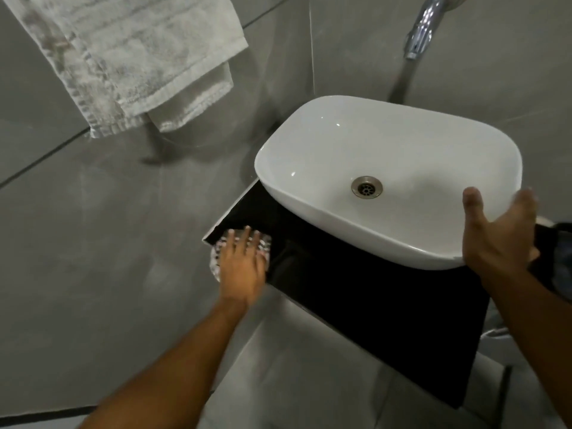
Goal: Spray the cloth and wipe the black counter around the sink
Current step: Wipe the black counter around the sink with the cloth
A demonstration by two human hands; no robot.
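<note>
Left hand (243, 267) lies flat, fingers spread, pressing the patterned cloth (263, 243) onto the black tabletop (356, 298) at its far-left corner, by the wall edge. Not a closed grip, just palm and fingers pinning it; part of the cloth hangs off the tabletop's left edge. Right hand (498, 233) is released, fingers splayed, empty, at the near-right rim of the white sink (387, 150); contact with the rim cannot be told. No spray bottle in view.

Judgement: wiping step underway, left strip beside the sink being covered; front and right areas likely remain. Cloth looks thin, soft, light, will bunch and slide under a flat hand, so steady downward palm pressure over its middle suits better than pinching an edge. Glossy tabletop probably slick, more so if damp. A grey towel (130, 57) hangs on the wall, faucet (424, 26) above the sink.
</note>
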